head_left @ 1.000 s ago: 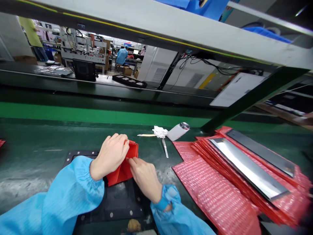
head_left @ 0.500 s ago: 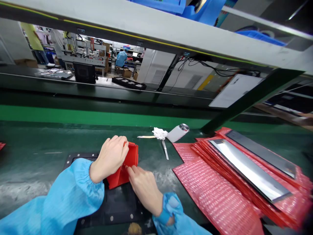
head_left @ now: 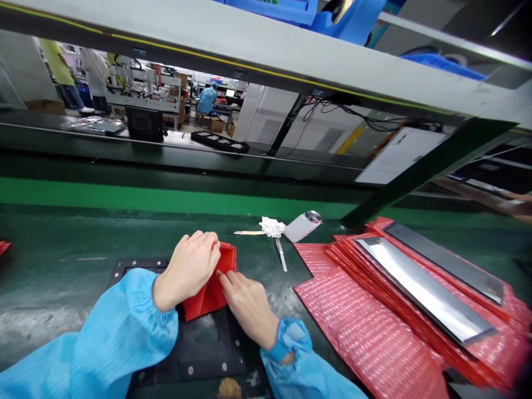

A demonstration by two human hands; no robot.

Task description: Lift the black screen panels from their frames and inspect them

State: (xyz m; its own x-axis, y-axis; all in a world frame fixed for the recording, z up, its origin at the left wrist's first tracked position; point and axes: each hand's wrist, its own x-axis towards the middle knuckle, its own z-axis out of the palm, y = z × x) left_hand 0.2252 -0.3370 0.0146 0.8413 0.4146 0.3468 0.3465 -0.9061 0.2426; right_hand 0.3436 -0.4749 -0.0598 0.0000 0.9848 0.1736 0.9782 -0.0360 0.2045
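A small red bin is tilted with its open side toward me, above a black frame-like plate with round metal dots. My left hand is wrapped over the bin's upper left edge and grips it. My right hand reaches into the bin from the right, thumb and fingers pinched together. Whatever lies between those fingertips is too small to make out. Blue elastic-cuffed sleeves cover both forearms.
Right of my hands lie red bubble-wrap bags with glossy dark panels on top. Beyond the bin are tweezers, a crumpled white tissue and a white bottle. A shelf spans overhead, and a green post stands at right.
My right fingertips have moved slightly up and away from the bin's inside bottom. My left hand and the bin stay almost where they were.
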